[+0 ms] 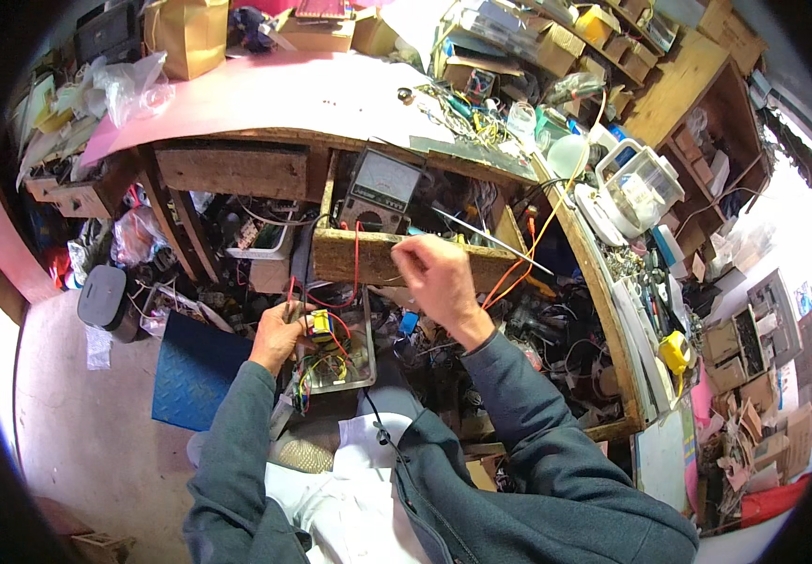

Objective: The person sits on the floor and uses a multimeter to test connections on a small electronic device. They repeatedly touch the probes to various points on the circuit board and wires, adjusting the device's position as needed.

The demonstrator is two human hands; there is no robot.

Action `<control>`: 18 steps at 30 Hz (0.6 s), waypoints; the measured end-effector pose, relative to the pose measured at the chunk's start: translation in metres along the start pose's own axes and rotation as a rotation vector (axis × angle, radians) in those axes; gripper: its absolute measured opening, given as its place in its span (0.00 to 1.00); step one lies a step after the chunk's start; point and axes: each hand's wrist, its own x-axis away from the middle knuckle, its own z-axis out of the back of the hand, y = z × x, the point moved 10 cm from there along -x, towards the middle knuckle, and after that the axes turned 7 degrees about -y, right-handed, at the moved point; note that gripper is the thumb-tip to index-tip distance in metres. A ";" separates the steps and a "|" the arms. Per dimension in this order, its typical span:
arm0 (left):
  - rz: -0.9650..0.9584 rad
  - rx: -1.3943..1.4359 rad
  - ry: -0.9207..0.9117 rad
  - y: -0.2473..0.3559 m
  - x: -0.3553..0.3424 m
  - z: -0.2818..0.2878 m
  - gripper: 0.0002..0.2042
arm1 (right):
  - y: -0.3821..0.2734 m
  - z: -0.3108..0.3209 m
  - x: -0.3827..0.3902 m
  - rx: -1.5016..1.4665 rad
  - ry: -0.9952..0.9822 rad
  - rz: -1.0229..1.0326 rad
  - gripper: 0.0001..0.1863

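Note:
My left hand (277, 335) is closed on a small yellow-wrapped transformer (320, 325) with red, yellow and dark wires hanging off it. Beneath it, across my lap, lies an open metal chassis (359, 344) with loose coloured wires at its near end. My right hand (441, 282) is raised in front of the open drawer, fingers curled in a pinch; whatever they may hold is hidden. An analog multimeter (378, 193) leans tilted in the drawer (406, 265). Its red test lead (357, 273) loops down over the drawer front toward my left hand.
A long screwdriver-like rod (490, 240) lies across the drawer's edge, with orange cables (519, 277) beside it. Tangled parts fill the space under the bench (274, 94). A blue textured panel (197, 369) stands left of my knees. A yellow tape measure (677, 352) sits at right.

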 end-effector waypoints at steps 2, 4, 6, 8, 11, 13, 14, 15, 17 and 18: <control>0.007 -0.009 0.017 -0.004 -0.001 0.006 0.12 | 0.015 0.016 -0.007 -0.007 0.063 -0.030 0.05; -0.184 -0.153 0.028 -0.009 -0.013 0.017 0.11 | 0.045 0.017 -0.003 -0.100 0.084 -0.140 0.07; -0.210 -0.164 -0.005 -0.010 -0.018 0.011 0.11 | 0.074 0.017 0.012 -0.161 0.073 -0.298 0.04; -0.006 -0.068 -0.032 -0.006 -0.012 -0.005 0.08 | 0.083 0.016 0.031 -0.272 0.057 -0.388 0.05; 0.051 -0.010 0.033 -0.016 -0.009 0.013 0.07 | 0.061 -0.003 0.037 -0.324 0.020 -0.377 0.05; 0.030 -0.024 0.046 -0.012 -0.012 0.017 0.12 | 0.063 -0.012 0.045 -0.380 -0.027 -0.395 0.05; 0.026 -0.061 0.052 -0.012 -0.012 0.019 0.14 | 0.063 -0.016 0.051 -0.372 -0.031 -0.389 0.04; 0.022 -0.096 0.059 -0.011 -0.012 0.021 0.17 | 0.062 -0.019 0.055 -0.363 -0.037 -0.383 0.04; 0.025 -0.132 0.074 -0.024 -0.018 0.037 0.19 | 0.059 -0.030 0.060 -0.414 -0.113 -0.391 0.05; 0.004 -0.138 0.079 -0.020 -0.019 0.035 0.20 | 0.058 -0.032 0.062 -0.406 -0.133 -0.377 0.05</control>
